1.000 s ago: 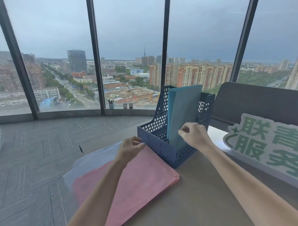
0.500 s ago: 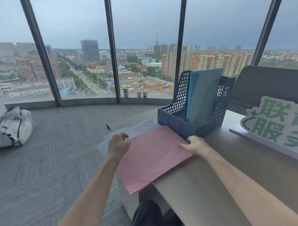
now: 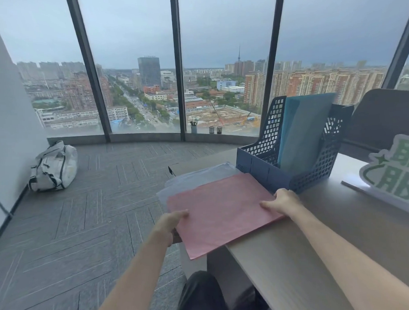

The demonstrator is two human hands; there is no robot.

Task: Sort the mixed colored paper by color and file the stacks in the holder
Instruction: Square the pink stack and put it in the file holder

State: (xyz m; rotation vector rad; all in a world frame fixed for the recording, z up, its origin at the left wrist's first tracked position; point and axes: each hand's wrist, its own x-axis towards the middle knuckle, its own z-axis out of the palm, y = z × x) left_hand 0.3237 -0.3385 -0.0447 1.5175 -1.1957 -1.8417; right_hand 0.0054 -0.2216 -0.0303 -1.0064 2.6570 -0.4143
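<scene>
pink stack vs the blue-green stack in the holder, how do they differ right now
The pink stack lies flat on the desk, overhanging its edge; the blue-green stack stands nearly upright in the blue holder. The left hand and right hand grip the pink stack at its sides; nothing touches the blue-green stack. The pink is not yet filed; the blue-green is. Both look like neat stacks of sheets.

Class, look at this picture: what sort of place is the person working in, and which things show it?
Probably a high-rise office: a desk bearing a blue file holder and pink paper, floor-to-ceiling windows high above a city, and grey carpet tiles.
</scene>
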